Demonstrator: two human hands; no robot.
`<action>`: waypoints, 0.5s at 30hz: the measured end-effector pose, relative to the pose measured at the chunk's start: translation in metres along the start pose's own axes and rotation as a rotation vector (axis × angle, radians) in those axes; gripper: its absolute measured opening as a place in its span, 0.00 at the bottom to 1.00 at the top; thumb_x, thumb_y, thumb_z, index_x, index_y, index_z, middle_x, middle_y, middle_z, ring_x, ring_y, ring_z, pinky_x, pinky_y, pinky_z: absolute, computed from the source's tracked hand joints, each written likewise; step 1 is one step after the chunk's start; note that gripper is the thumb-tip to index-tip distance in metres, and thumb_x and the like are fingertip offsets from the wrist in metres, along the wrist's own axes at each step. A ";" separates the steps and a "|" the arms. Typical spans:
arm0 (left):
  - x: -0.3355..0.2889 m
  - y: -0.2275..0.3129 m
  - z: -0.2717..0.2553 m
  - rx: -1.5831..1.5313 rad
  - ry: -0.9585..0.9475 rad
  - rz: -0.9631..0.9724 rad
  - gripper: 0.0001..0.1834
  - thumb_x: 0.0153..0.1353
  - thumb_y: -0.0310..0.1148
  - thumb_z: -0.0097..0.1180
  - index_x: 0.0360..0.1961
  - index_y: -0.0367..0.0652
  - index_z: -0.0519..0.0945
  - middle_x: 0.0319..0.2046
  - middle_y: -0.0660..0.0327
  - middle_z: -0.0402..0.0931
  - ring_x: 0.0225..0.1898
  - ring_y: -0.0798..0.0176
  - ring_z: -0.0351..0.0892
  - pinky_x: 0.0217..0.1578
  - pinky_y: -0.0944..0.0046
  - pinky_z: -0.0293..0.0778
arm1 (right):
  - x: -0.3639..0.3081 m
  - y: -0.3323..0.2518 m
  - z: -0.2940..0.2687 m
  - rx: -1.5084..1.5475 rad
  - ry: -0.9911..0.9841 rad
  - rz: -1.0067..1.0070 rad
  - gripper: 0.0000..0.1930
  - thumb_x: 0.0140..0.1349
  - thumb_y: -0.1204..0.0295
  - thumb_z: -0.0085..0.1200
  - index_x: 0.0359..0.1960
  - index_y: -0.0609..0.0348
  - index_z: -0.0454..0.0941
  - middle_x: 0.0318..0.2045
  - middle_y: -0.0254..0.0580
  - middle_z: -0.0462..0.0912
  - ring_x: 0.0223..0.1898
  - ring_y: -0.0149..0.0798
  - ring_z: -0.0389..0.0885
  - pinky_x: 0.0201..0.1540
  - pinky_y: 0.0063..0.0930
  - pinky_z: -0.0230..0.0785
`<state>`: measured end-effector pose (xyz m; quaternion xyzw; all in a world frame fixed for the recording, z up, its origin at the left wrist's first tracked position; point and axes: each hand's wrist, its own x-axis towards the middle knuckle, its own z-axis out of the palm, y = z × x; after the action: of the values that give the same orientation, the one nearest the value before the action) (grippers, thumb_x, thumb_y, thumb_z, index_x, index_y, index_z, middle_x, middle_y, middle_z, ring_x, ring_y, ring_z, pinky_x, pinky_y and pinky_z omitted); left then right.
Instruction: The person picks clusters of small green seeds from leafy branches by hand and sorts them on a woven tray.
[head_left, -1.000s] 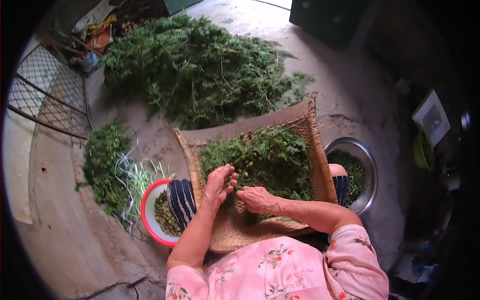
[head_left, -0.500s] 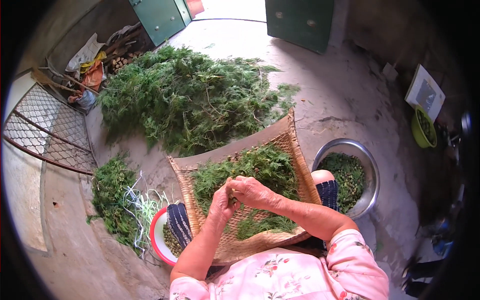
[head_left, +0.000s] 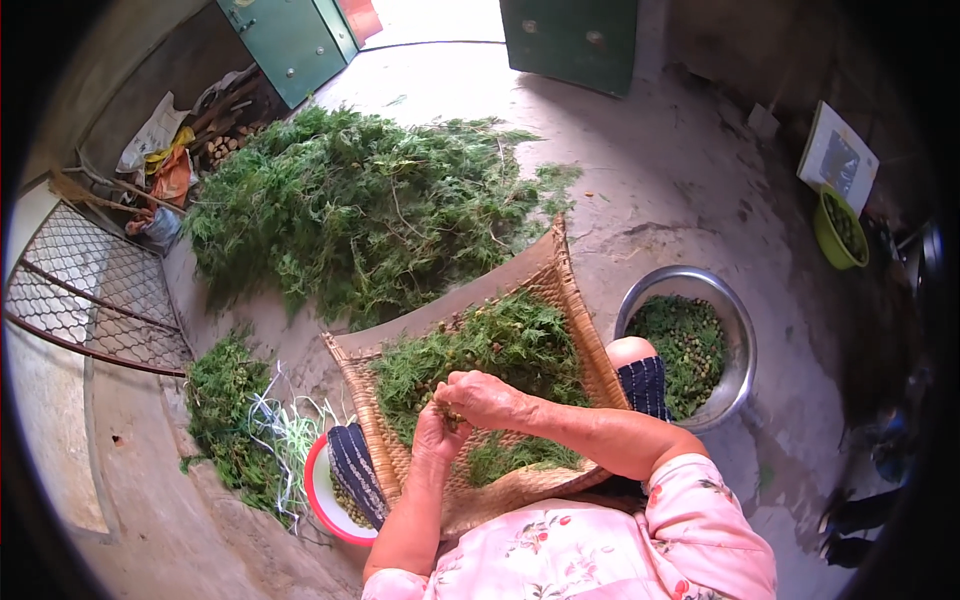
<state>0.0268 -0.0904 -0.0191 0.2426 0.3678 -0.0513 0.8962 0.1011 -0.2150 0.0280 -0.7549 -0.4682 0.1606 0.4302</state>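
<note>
A woven basket tray (head_left: pixel 592 345) rests across my lap with its open side toward me. Feathery green evergreen sprigs (head_left: pixel 530 335) are heaped in it, with a smaller clump (head_left: pixel 515 457) nearer my body. Over the tray's near left part, my left hand (head_left: pixel 437 432) is closed, palm partly up, with small greenish bits showing at its fingers. My right hand (head_left: pixel 488 400) meets it from the right, fingers bent and pinched against the left fingertips. What the right fingers grip is hidden.
A steel basin (head_left: pixel 745 350) of small green cones and sprigs stands right; a red-rimmed white basin (head_left: pixel 318 492) of cones is left. Beyond lies a large branch pile (head_left: pixel 350 200). Plastic strips (head_left: pixel 290 440) and a mesh panel (head_left: pixel 95 270) are left, a green basin (head_left: pixel 835 245) far right.
The view has shifted slightly, so the surroundings sit a little more to the left. Both hands stay together over the tray, with the fingers slightly rearranged.
</note>
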 end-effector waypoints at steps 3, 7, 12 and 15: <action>0.002 -0.003 -0.001 0.019 0.041 0.013 0.09 0.59 0.46 0.52 0.29 0.54 0.76 0.24 0.71 0.74 0.26 0.72 0.75 0.18 0.69 0.72 | -0.003 -0.009 -0.005 -0.098 -0.042 -0.032 0.09 0.51 0.76 0.51 0.35 0.60 0.74 0.26 0.49 0.72 0.31 0.50 0.75 0.32 0.40 0.69; -0.009 -0.006 0.015 0.035 0.133 0.044 0.10 0.59 0.46 0.51 0.30 0.53 0.75 0.24 0.70 0.74 0.24 0.71 0.74 0.16 0.73 0.68 | -0.002 -0.012 -0.010 -0.008 -0.001 -0.020 0.08 0.51 0.77 0.50 0.34 0.61 0.74 0.27 0.49 0.73 0.32 0.50 0.75 0.33 0.41 0.69; -0.007 0.018 -0.007 -0.163 -0.091 0.043 0.16 0.60 0.47 0.51 0.27 0.46 0.77 0.22 0.63 0.72 0.18 0.69 0.65 0.11 0.76 0.59 | -0.002 -0.011 -0.032 0.085 -0.115 -0.002 0.07 0.51 0.74 0.50 0.31 0.63 0.75 0.28 0.52 0.77 0.33 0.52 0.77 0.36 0.41 0.71; -0.006 0.029 -0.013 -0.209 -0.188 0.054 0.16 0.60 0.47 0.50 0.27 0.45 0.77 0.20 0.63 0.70 0.17 0.69 0.64 0.11 0.76 0.60 | 0.001 0.005 -0.024 -0.303 -0.766 -0.048 0.09 0.50 0.71 0.50 0.31 0.63 0.77 0.26 0.50 0.79 0.34 0.51 0.78 0.38 0.38 0.72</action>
<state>0.0220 -0.0596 -0.0117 0.1520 0.2790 -0.0111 0.9481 0.1198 -0.2275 0.0377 -0.6843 -0.6301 0.3493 0.1126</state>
